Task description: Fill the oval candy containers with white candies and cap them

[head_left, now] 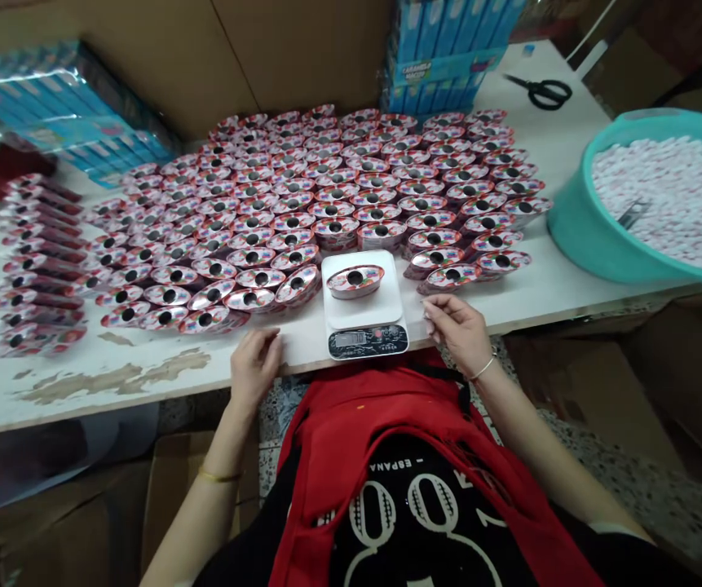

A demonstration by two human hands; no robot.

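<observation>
A small red and pink oval packet [355,280] with a dark round hole in its top sits on the white kitchen scale [363,314]. The scale's black panel faces me at the table's front edge; its digits are too faint to read. Left of the scale, my left hand [256,363] rests at the table edge with its fingers curled in and nothing visible in them. To the right, my right hand [459,330] has thumb and fingers pinched together beside the nearest packets; whatever they hold, if anything, is hidden. Many matching packets [295,220] stand in rows behind the scale.
A turquoise basin [576,220] full of small white wrapped pieces stands at right, metal tongs [633,214] lying in it. Black scissors [546,93] lie at the back right. Blue box packs [430,73] stand behind the rows. More packets [38,269] form a column at left.
</observation>
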